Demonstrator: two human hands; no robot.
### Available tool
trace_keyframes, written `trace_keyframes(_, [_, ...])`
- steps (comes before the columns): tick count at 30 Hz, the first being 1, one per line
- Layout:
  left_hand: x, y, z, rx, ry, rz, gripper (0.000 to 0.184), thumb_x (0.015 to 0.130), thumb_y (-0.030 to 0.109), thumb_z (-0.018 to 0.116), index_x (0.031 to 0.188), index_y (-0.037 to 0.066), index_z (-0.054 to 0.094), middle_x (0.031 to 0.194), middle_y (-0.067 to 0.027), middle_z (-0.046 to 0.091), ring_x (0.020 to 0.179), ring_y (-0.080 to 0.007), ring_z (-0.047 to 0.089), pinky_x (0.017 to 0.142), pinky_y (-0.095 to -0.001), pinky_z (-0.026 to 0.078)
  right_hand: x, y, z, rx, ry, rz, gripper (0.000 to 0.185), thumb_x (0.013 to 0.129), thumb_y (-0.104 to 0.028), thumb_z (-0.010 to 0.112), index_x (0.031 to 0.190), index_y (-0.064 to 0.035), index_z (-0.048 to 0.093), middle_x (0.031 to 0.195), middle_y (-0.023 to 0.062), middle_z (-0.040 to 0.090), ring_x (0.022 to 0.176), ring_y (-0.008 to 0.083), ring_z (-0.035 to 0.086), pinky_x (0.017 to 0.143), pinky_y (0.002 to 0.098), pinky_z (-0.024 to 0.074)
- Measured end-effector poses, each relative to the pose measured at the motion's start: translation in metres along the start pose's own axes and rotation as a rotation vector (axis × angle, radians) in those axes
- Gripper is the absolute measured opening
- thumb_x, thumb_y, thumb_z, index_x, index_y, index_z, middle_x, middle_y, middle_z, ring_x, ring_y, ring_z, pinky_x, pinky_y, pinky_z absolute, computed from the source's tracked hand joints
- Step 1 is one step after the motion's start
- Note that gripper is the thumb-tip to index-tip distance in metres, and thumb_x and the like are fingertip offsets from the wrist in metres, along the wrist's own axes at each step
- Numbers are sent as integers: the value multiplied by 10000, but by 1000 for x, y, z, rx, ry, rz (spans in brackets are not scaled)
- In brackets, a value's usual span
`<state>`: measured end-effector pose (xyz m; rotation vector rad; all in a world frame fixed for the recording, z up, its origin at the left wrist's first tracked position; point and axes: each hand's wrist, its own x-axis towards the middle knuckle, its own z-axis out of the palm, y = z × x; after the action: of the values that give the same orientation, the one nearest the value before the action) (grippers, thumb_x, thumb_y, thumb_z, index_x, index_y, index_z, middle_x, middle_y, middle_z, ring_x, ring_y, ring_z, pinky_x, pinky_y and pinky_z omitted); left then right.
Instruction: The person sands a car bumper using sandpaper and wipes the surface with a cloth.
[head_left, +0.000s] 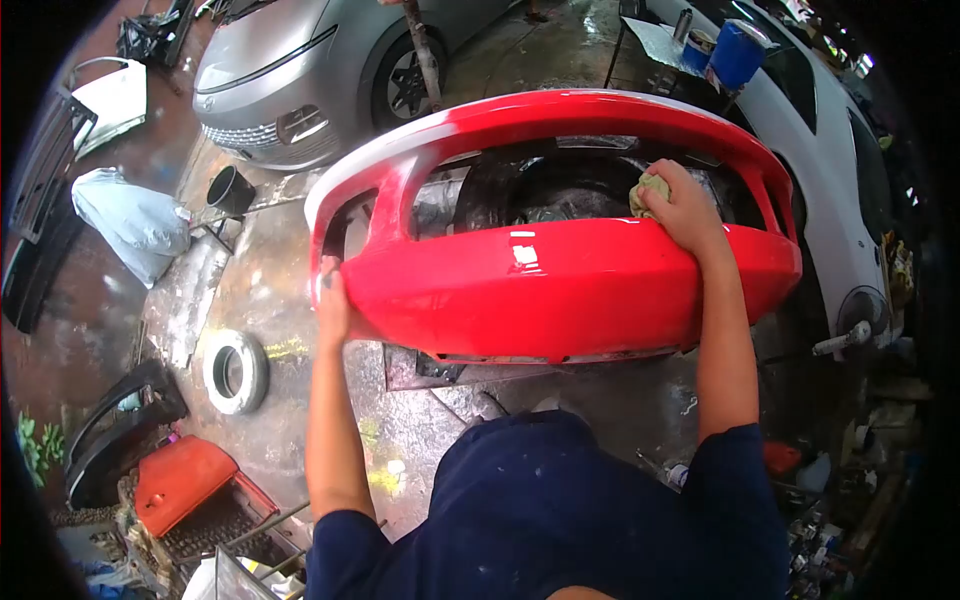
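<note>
A glossy red car bumper point(520, 290) with white patches along its upper left lies in front of me, its wide openings facing up. My right hand point(688, 208) is closed around a crumpled yellow-green cloth point(650, 194) at the inner edge of the bumper's middle panel, right of centre. At the bumper's left end, my left hand point(333, 298) grips the edge; some of its fingers are hidden against the side. Whatever supports the bumper is mostly covered by it.
A silver car point(270, 80) stands at the back left and a white car point(800, 150) close on the right. On the floor to the left are a tyre point(236, 372), a black bucket point(232, 190) and a red panel point(185, 480). A blue container point(738, 55) sits on a stand at the back right.
</note>
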<state>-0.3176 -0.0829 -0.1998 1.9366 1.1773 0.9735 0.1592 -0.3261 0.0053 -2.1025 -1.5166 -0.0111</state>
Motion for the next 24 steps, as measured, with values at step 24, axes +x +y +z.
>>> trace_keyframes(24, [-56,71,45,114,245,190,589,1031,183,522,1529,-97,383,1642,-274,307,1551,-392,248,1281,-475,138,-2,1,-1,28,-53,18,357,927,-327,628,1133,-37,605,1115,206,655,1067,406,638,924,429,489])
